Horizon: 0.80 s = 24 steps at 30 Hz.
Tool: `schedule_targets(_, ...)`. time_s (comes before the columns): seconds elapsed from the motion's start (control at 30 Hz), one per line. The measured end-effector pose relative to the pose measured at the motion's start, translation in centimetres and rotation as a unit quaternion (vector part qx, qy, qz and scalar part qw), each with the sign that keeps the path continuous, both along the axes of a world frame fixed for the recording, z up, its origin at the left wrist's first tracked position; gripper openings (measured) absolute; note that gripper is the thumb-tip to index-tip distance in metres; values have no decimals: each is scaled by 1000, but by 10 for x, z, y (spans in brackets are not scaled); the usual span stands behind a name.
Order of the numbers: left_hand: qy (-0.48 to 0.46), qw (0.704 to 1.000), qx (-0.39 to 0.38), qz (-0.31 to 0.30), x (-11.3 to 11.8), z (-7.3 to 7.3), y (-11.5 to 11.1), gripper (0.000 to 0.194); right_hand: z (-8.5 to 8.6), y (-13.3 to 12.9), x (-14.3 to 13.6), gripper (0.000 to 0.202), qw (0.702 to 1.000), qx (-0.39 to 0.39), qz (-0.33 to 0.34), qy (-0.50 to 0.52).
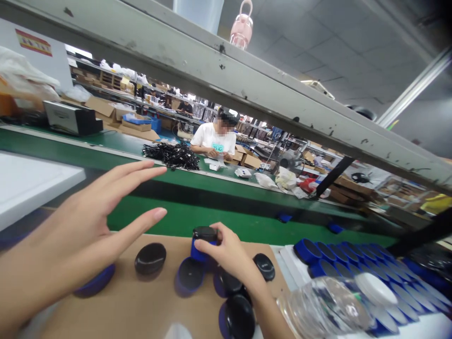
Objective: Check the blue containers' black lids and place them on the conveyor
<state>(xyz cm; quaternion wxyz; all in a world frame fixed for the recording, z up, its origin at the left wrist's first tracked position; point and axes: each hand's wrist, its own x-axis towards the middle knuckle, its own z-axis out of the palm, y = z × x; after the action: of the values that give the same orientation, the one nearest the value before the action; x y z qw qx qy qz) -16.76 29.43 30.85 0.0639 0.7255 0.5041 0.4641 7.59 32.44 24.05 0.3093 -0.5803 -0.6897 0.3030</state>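
My left hand (95, 216) is raised at the left, fingers spread and thumb apart, holding nothing. A blue round piece (97, 280) lies partly hidden beneath it. My right hand (229, 252) grips a blue round case with a glossy black top (204, 232) at the far edge of a brown cardboard sheet (141, 310). Close to that hand is a blue case with a dark flat face (190, 273). A loose black oval cap (151, 259) sits between my hands. Another black cap (264, 266) and a blue-and-black piece (240, 316) lie around my right forearm.
A clear plastic bottle with a white lid (325, 306) stands at lower right, before rows of blue cases (339, 254). Beyond runs a green belt (155, 212). A person (215, 139) works opposite, beside a pile of black cables (171, 155). A metal beam (247, 80) crosses overhead.
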Motion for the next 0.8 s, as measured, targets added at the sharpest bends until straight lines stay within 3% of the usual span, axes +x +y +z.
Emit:
schedule_targets(0.17, 45, 999, 11, -2, -5, 5, -3, 42, -20, 56, -19, 40, 992, 0, -50, -113)
schedule_targets(0.3, 56, 998, 29, 8, -13, 9, -6, 45, -27, 70, -32, 35, 987, 22, -64, -143)
schedule_targets(0.4, 41, 999, 24, 19, -18, 10, -8, 47, -20, 54, -41, 47, 986, 45, -26, -159)
schedule_targets(0.57, 34, 999, 37, 8, -20, 3, -3, 46, -18, 11, -73, 91, 964, 11, 220, -150)
schedule_targets(0.67, 50, 999, 12, 10, -21, 3, 0, 47, -19, -6, -87, 71, 963, 1, 232, -137)
schedule_targets(0.8, -5, 1000, -12, -14, -20, 5, -6, 47, 4, -23, -78, 52, 979, 7, 201, -14)
